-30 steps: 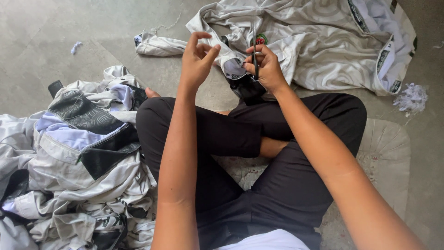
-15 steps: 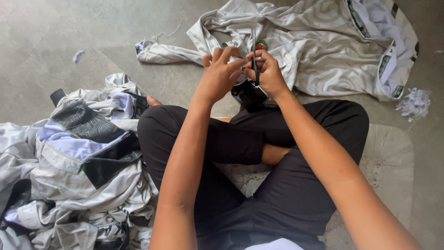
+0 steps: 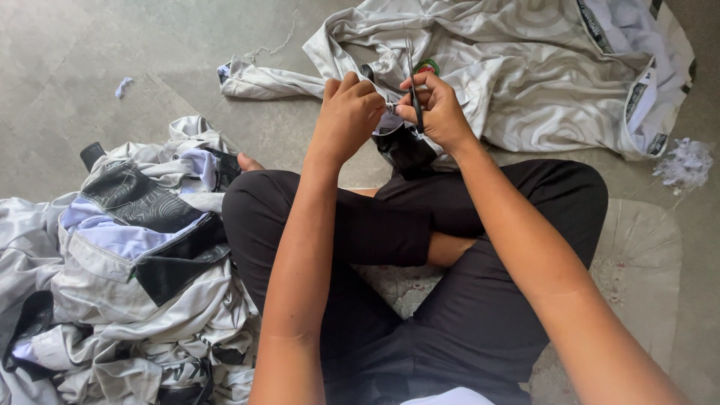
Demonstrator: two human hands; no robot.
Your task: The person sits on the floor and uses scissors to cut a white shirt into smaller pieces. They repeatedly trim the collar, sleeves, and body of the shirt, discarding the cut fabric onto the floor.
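While both grips pinch grey garment [image 3: 390, 120] | right hand [image 3: 439, 112] clasps snips [image 3: 412, 94]

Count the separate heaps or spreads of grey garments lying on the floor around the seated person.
2. One heap is piled beside the person's left knee; one garment lies spread ahead, beyond the left hand and right hand. The heap's layers may hide more.

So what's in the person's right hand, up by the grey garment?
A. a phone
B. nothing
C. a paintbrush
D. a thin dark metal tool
D: the right hand grips a thin dark metal tool, held upright against the grey garment that the left hand pinches.
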